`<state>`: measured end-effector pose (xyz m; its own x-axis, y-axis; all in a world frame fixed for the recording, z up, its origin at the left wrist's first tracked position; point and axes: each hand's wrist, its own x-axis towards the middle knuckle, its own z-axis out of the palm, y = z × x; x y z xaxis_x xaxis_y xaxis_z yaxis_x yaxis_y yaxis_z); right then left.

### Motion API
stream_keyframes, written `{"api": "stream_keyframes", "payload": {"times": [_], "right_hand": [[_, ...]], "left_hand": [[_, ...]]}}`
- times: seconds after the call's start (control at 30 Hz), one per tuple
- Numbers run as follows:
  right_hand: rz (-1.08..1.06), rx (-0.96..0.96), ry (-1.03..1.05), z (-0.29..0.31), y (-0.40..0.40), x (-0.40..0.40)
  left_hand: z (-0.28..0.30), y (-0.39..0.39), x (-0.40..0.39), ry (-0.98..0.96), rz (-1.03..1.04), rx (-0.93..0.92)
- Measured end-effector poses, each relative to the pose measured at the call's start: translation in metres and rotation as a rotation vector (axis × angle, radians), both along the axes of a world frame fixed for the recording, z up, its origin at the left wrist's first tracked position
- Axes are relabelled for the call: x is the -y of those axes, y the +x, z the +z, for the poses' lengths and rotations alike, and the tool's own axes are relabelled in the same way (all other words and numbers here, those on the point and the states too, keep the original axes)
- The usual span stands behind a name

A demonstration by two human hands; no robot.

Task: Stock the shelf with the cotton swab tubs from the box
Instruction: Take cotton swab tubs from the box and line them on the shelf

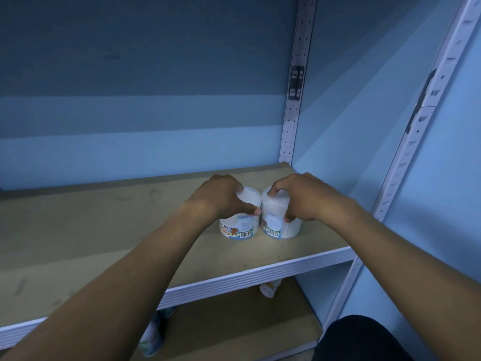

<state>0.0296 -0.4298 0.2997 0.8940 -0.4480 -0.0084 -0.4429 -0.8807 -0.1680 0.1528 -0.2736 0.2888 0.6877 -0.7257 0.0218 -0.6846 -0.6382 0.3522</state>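
Two clear cotton swab tubs with white lids stand side by side on the brown shelf board (104, 230), near its right end. My left hand (221, 196) grips the lid of the left tub (240, 229). Over the lid of the right tub (277, 225) my right hand (299, 196) is wrapped. Both tubs rest upright on the board and almost touch each other. Their labels with barcodes face me. The box is not in view.
White perforated uprights (294, 113) (426, 121) frame the shelf at the right, with blue walls behind and beside. Below the white shelf edge (260, 274), on a lower board, another tub (270, 287) and a packet (152, 337) partly show. A dark-clothed knee (361, 340) sits at bottom right.
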Motion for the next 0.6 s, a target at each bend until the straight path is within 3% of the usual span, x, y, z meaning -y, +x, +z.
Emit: {"api": "stream_keyframes", "payload": {"times": [0.43, 0.6], "right_hand": [[-0.088, 0.068, -0.017, -0.002, 0.031, 0.026], [-0.134, 0.076, -0.015, -0.001, 0.055, 0.038]], "left_hand": [[0.011, 0.036, 0.040, 0.044, -0.006, -0.137], [0.020, 0.052, 0.062, 0.158, -0.071, -0.001]]}}
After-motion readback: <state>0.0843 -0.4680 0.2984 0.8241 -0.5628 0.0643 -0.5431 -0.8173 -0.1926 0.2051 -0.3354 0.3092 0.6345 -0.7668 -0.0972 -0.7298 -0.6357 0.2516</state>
